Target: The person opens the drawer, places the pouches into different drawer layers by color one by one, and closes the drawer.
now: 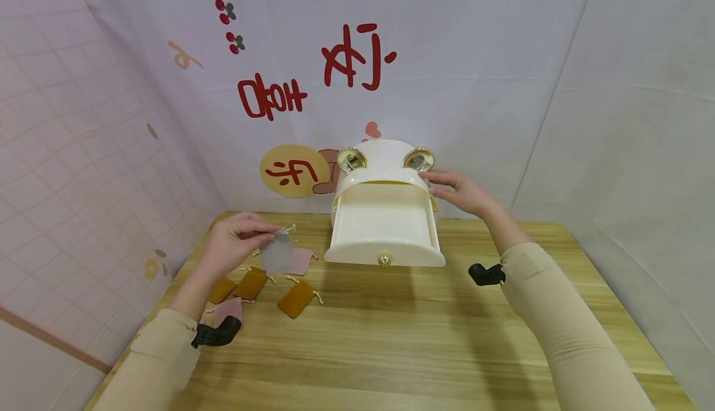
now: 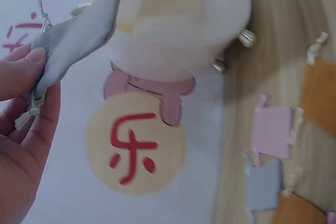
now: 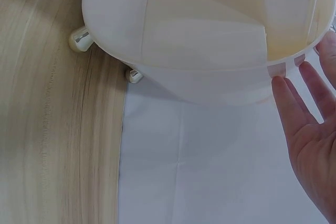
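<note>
My left hand (image 1: 237, 242) pinches a small grey drawstring pouch (image 1: 277, 256) by its top, raised above the table. In the left wrist view that pouch (image 2: 86, 35) hangs from thumb and fingers, its light cords sticking out at both sides. A glossy cream storage box (image 1: 384, 159) with two round gold-rimmed eyes stands at the back of the table. Its drawer (image 1: 385, 218) is pulled out and holds nothing visible. With fingers extended, my right hand (image 1: 462, 195) touches the box's right side near one eye; fingertips (image 3: 280, 83) rest against the rim in the right wrist view.
On the wooden table (image 1: 363, 349), left of the drawer, lie orange pouches (image 1: 296, 299), pink pouches (image 1: 300, 261) and another grey pouch (image 2: 264, 184). A gold knob (image 1: 384, 260) juts from the drawer front. Behind the box hangs a printed white cloth (image 1: 475, 57).
</note>
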Demonstrator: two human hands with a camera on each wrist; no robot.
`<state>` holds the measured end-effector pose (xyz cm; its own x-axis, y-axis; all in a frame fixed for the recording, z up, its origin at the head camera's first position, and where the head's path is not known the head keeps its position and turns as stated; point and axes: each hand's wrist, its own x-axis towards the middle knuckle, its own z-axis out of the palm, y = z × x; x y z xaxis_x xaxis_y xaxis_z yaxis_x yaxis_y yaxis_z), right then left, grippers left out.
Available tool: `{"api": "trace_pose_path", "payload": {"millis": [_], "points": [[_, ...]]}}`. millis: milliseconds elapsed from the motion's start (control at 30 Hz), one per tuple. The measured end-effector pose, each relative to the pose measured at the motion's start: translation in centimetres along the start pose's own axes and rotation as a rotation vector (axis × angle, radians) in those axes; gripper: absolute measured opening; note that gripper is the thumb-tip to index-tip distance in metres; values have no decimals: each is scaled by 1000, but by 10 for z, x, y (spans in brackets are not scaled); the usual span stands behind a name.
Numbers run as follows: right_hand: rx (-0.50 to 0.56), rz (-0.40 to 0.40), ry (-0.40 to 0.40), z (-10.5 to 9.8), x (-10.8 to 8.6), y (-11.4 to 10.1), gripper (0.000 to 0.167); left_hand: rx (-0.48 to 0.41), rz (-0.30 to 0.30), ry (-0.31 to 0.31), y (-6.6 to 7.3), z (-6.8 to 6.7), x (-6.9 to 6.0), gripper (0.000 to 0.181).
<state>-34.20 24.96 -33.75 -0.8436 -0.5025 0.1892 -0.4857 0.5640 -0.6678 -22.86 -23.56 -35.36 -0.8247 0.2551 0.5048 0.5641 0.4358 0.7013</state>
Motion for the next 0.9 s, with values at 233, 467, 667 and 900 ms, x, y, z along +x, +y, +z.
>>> {"api": "trace_pose_path", "payload": {"millis": [233,467,667,900], "points": [[3,9,3,0,0,2,46,35,-27,-57,32,4,28,15],[2,-1,0,0,0,2,47,14,0,-83,60,18,54,15],[-4,2,0,1,0,3,47,-22,23,-107,78,36,71,15],[-7,0,3,1,0,4,47,-75,1,-160,91,63,85,15]]}}
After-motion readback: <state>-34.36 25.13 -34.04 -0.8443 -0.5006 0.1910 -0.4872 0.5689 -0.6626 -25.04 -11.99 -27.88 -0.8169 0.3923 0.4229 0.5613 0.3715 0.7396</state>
